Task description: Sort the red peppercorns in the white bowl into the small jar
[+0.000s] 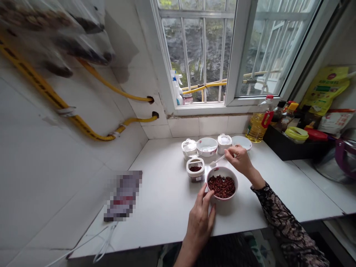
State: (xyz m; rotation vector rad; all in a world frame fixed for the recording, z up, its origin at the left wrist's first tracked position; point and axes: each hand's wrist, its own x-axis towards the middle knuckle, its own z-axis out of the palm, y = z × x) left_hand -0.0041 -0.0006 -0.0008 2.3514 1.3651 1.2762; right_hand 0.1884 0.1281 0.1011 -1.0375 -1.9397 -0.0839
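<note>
Left fingers (207, 199) touch 1 bowl (223, 171) while right fingers (233, 152) pinch 1 spoon (213, 164).

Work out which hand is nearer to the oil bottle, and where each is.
Right: the right hand is in front of the oil bottle, toward its left; the left hand is farther off, touching the bowl.

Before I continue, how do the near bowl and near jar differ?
The near bowl is wider; the near jar is narrower. The bowl is round; the jar is boxy with rounded corners. The left hand touches the bowl; the jar appears untouched. Both hold dark red bits.
</note>
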